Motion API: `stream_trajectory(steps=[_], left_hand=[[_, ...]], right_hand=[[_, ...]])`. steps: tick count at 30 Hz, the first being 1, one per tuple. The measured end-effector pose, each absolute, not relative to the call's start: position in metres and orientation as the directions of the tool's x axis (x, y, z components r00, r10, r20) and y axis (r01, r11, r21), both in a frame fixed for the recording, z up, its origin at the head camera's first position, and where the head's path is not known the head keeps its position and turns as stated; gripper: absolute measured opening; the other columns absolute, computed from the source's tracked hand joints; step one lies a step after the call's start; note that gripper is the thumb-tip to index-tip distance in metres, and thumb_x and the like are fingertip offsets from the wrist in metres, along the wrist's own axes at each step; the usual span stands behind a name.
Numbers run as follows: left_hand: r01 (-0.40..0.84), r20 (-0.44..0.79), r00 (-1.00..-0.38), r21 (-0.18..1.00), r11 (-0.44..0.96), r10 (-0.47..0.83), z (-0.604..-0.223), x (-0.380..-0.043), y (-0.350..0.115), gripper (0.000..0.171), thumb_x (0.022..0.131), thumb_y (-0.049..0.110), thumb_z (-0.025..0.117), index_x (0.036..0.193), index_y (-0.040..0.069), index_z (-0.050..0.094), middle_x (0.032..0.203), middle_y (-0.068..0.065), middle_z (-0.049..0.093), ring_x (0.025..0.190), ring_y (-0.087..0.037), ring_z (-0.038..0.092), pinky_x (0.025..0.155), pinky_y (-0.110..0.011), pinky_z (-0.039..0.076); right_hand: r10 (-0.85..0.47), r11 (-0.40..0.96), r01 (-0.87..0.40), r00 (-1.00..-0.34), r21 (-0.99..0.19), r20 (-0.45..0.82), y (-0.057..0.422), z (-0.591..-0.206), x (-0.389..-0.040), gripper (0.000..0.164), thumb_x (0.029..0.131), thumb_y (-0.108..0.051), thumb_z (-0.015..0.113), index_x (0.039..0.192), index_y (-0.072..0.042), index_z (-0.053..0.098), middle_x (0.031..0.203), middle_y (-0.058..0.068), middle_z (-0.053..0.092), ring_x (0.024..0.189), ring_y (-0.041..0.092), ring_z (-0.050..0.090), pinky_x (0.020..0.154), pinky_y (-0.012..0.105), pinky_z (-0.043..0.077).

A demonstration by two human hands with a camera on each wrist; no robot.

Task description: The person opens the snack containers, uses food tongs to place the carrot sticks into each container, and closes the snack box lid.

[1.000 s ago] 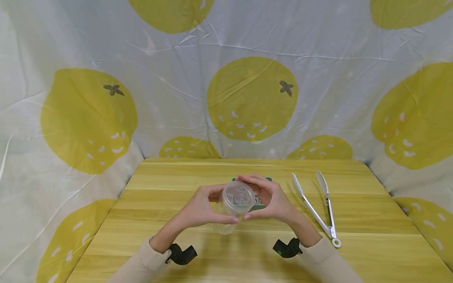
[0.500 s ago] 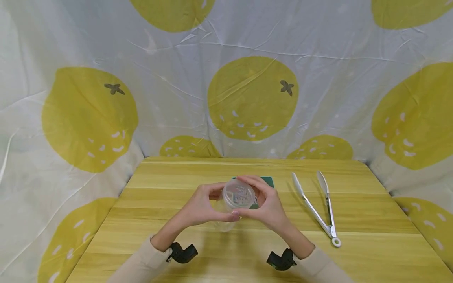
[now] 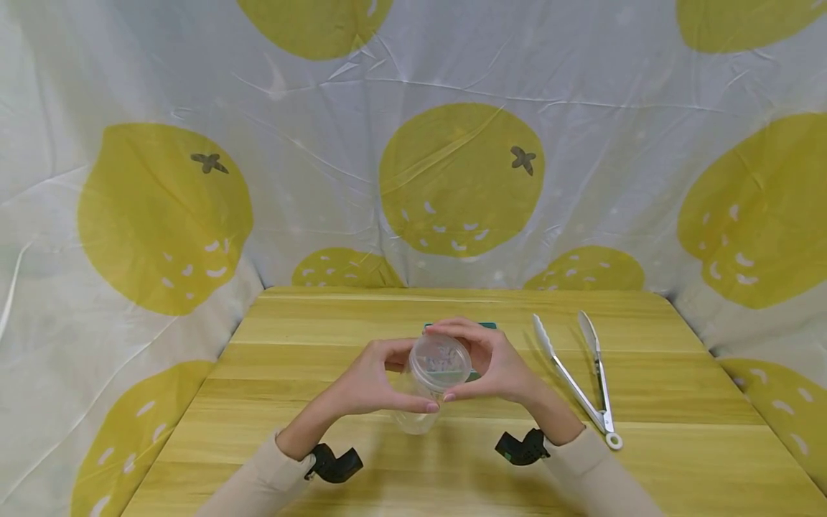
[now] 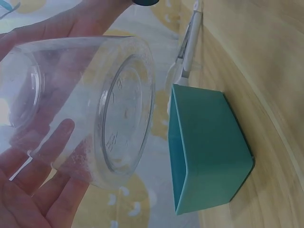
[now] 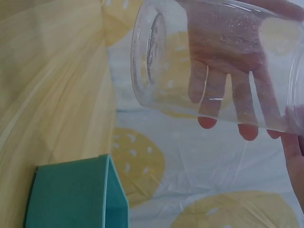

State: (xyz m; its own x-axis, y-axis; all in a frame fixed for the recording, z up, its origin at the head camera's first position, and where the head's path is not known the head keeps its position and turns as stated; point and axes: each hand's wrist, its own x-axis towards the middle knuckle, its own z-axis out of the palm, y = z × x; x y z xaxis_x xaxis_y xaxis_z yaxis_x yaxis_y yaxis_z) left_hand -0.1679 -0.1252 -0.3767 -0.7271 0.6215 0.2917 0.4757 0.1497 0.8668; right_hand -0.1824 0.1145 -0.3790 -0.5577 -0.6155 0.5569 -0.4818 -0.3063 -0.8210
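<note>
A clear plastic jar (image 3: pixel 413 420) is held tilted above the table, its translucent round lid (image 3: pixel 442 359) facing up toward the head camera. My left hand (image 3: pixel 375 380) grips the jar's body, thumb along the near side. Round the lid's edge curve the fingers and thumb of my right hand (image 3: pixel 500 366). Both wrist views look through the transparent wall, and the jar's moulded base (image 4: pixel 126 114) shows plainly in the left one. Just behind the jar stands an open green box (image 4: pixel 213 147), mostly hidden by the lid and right hand in the head view.
Metal tongs (image 3: pixel 584 402) lie spread on the right side of the wooden table (image 3: pixel 291 431). A lemon-patterned cloth (image 3: pixel 310 158) hangs behind the table and along both sides.
The right hand turned inward at the lid half a second ago, bringing the thumbs together, then swung back outward. The jar shifted slightly; the left hand keeps its grip.
</note>
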Motion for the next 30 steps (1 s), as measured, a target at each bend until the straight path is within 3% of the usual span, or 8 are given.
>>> stream_trajectory(steps=[4,8,19,23,30], left_hand=[[0.486,0.308,-0.718,0.864,0.134,0.624,-0.377,-0.169,-0.125,0.065,0.075,0.019,0.09,0.133,0.011,0.063,0.116,-0.006,0.071,0.1,-0.023,0.07,0.086,-0.037,0.057],[0.493,0.318,-0.728,0.859,0.14,0.607,-0.377,-0.17,-0.126,0.067,0.075,0.017,0.09,0.136,0.013,0.062,0.119,-0.006,0.07,0.103,-0.024,0.069,0.087,-0.036,0.057],[0.479,0.302,-0.775,0.853,0.205,0.556,-0.377,-0.17,-0.128,0.066,0.076,0.022,0.089,0.136,0.018,0.062,0.119,-0.002,0.07,0.102,-0.02,0.069,0.087,-0.035,0.056],[0.475,0.298,-0.774,0.856,0.202,0.559,-0.378,-0.171,-0.128,0.067,0.077,0.022,0.088,0.137,0.018,0.061,0.119,-0.001,0.07,0.102,-0.018,0.069,0.087,-0.035,0.056],[0.448,0.268,-0.776,0.871,0.202,0.571,-0.379,-0.17,-0.129,0.069,0.074,0.024,0.091,0.137,0.02,0.061,0.119,0.005,0.07,0.104,-0.018,0.068,0.089,-0.035,0.055]], right_hand=[[-0.613,-0.327,-0.491,-0.54,-0.808,0.576,0.115,-0.38,-0.182,0.083,0.074,-0.006,0.089,0.14,0.014,0.045,0.141,0.029,0.044,0.129,0.032,0.047,0.101,0.049,0.047],[-0.56,-0.356,-0.516,-0.55,-0.779,0.62,0.113,-0.384,-0.18,0.089,0.075,-0.011,0.089,0.143,0.016,0.039,0.14,0.035,0.04,0.132,0.031,0.045,0.108,0.04,0.042],[-0.338,-0.231,-0.537,-0.738,-0.812,0.584,0.099,-0.392,-0.159,0.077,0.075,-0.006,0.088,0.139,0.012,0.049,0.137,0.027,0.046,0.127,0.025,0.049,0.108,0.03,0.041],[-0.332,-0.236,-0.553,-0.727,-0.799,0.601,0.098,-0.391,-0.16,0.07,0.077,-0.002,0.086,0.137,0.012,0.051,0.134,0.029,0.047,0.125,0.024,0.051,0.106,0.029,0.042],[-0.47,-0.32,-0.473,-0.674,-0.821,0.571,0.105,-0.387,-0.171,0.075,0.076,-0.005,0.087,0.138,0.013,0.049,0.134,0.027,0.048,0.123,0.027,0.051,0.105,0.031,0.043]])
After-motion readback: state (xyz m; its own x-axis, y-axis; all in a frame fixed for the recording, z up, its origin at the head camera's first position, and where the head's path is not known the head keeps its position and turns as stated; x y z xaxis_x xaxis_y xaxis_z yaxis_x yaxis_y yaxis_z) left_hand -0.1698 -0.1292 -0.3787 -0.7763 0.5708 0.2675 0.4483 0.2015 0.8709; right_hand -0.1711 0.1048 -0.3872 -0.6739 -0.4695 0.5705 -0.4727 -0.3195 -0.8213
